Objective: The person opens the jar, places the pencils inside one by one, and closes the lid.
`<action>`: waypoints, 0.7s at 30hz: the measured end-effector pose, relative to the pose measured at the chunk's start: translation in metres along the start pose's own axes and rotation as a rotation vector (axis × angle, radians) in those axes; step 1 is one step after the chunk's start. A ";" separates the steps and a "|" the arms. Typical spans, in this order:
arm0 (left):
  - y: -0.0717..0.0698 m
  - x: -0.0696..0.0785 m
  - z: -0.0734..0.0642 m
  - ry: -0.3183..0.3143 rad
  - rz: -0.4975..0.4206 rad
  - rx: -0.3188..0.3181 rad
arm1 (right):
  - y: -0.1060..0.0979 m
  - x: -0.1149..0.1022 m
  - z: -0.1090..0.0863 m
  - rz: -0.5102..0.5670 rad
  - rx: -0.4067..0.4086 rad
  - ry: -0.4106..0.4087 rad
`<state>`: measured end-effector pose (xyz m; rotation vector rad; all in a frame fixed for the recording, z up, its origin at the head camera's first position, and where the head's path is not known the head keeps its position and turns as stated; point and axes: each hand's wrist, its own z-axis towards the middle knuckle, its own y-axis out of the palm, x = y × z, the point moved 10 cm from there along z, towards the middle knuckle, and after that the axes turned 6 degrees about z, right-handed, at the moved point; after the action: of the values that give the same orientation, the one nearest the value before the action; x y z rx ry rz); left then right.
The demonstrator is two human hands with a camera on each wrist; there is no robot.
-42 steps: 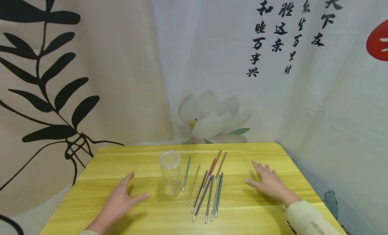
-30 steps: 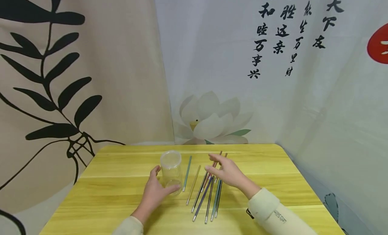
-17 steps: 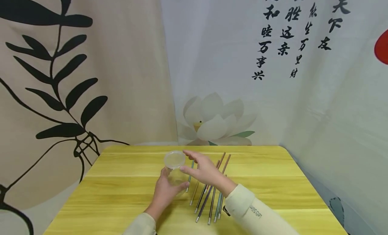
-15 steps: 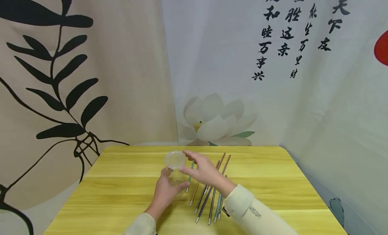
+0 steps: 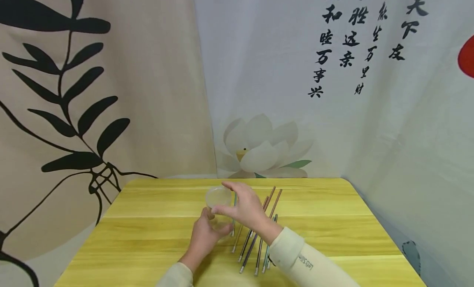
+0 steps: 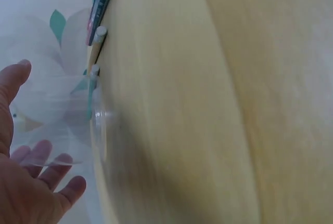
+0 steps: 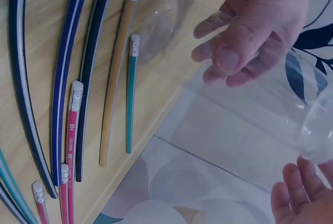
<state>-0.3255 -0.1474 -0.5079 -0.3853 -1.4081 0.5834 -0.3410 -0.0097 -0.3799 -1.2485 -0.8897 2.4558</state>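
A clear plastic jar (image 7: 270, 96) with a round translucent lid (image 5: 218, 196) stands between my two hands, left of the pencils. My left hand (image 5: 205, 236) holds the jar low around its body, thumb on one side and fingers on the other. In the left wrist view, that hand (image 6: 31, 187) shows through and beside the jar's wall (image 6: 57, 109). My right hand (image 5: 247, 206) reaches over the pencils and grips the lid by its edge, with thumb in front and fingers behind. Most of the jar's body is hidden by the hands in the head view.
Several eraser-tipped pencils lie on the wooden table (image 5: 148, 229) to the jar's right: a yellow pencil (image 7: 117, 78), a teal pencil (image 7: 131, 99), a red pencil (image 7: 72, 141), dark striped ones. Behind the table hangs a printed curtain (image 5: 259, 73).
Both hands have come inward from the table's sides. The left has taken hold of the jar, and the right has crossed over the pencils and closed onto the lid.
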 end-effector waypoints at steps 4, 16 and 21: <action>-0.002 0.000 0.001 0.013 0.030 0.005 | 0.000 -0.005 0.001 -0.029 0.048 -0.013; -0.007 0.002 0.005 0.036 0.025 -0.027 | 0.006 0.005 0.004 0.196 -0.050 0.094; -0.008 0.003 0.005 0.051 0.016 -0.050 | 0.007 0.007 0.003 0.164 -0.080 0.099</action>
<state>-0.3294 -0.1528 -0.5000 -0.4491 -1.3738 0.5487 -0.3474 -0.0133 -0.3871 -1.5131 -0.9000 2.4772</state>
